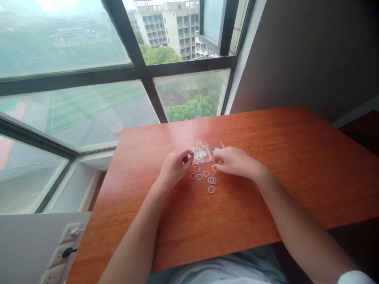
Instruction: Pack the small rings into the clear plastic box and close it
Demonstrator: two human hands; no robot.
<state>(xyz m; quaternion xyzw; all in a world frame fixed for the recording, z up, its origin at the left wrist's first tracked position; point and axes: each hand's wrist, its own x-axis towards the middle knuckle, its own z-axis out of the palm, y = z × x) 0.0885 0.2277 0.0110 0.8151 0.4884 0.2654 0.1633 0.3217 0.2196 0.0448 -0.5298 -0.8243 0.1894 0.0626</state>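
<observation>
A small clear plastic box point(206, 157) lies open on the table, its transparent lid point(219, 144) folded out to the right. Inside are gold rings point(203, 148) and some pale rings point(198, 158). My left hand point(176, 166) is closed, with thumb and fingertips on the box's left edge. Over the lid's near side, my right hand point(232, 160) is closed in a pinch on a pale ring point(214, 167), partly covered by the fingers. Several more silvery rings point(205, 173) lie loose in front of the box, two of them overlapping point(212, 180).
The reddish-brown wooden table point(296, 157) meets large dark-framed windows point(189, 71) at the back and left. A grey wall point(296, 59) rises at the right. Power sockets point(60, 252) with plugs are at the lower left.
</observation>
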